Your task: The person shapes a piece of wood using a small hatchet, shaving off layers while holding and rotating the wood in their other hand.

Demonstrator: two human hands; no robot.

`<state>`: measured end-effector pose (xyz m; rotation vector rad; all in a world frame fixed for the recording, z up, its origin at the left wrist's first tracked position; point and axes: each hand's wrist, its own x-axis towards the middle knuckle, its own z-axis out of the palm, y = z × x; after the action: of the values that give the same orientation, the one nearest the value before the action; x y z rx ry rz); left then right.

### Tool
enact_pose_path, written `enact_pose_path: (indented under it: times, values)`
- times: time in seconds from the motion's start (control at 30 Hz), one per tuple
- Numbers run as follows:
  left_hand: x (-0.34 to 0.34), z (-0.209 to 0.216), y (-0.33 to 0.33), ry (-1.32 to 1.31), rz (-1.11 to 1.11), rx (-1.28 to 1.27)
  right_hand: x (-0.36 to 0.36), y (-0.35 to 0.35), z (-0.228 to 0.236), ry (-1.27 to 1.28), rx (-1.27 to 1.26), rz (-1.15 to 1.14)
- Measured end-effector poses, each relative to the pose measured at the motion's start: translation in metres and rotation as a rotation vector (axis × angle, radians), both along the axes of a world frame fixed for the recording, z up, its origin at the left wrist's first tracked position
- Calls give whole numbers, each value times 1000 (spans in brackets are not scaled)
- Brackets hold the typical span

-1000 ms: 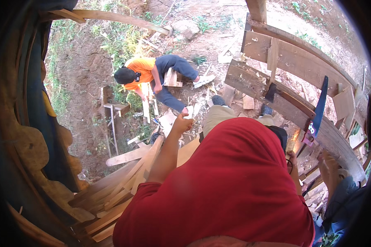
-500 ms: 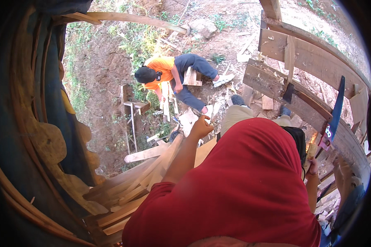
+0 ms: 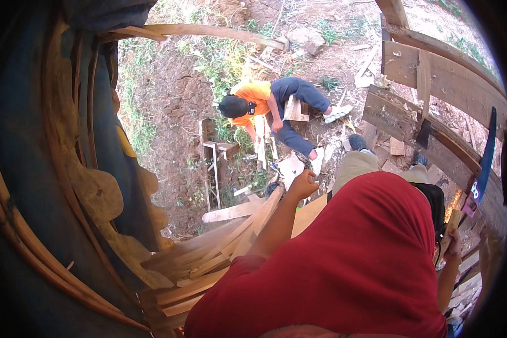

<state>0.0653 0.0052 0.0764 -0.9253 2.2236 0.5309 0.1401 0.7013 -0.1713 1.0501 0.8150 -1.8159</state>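
My left hand (image 3: 302,185) is held out over the ground beside my knee, its fingers curled in. Whether a small thing sits between the fingers I cannot make out. Low on the right, my right hand (image 3: 454,247) grips a short wooden piece (image 3: 448,230), partly hidden by my body and a black bag (image 3: 434,204). Just beyond that wood, a handsaw (image 3: 486,151) with a blue blade and a pink and white handle rests against the timber bench.
A person in an orange shirt (image 3: 256,90) sits on the ground ahead, handling pale wood strips (image 3: 260,142). Stacked planks (image 3: 197,288) lie at my left, beside shaped wooden panels (image 3: 98,194). The plank bench (image 3: 403,115) stands at right, with a dark metal blade (image 3: 423,134) on it.
The view has swung, so the whole scene sits farther right and slightly lower. My left hand's fingers look more curled than before. My right hand still holds the wood.
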Motion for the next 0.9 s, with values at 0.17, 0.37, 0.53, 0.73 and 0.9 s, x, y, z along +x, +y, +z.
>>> enact_pose_path:
  times: [0.17, 0.37, 0.53, 0.73, 0.9]
  values:
    - [-3, 3, 4, 10, -40, -5, 6, 2, -12, -31, 24, 4]
    - [-19, 10, 13, -2, -83, -14, 1, -5, -3, -74, 25, -40]
    - [-24, 12, 16, -13, -79, -15, -4, -6, 2, -70, 2, 3]
    - [-29, 12, 16, -18, -77, -3, -5, -7, -1, -109, 41, -15]
    - [-34, 11, 17, -11, -104, -18, -6, -7, -1, -136, 35, -26]
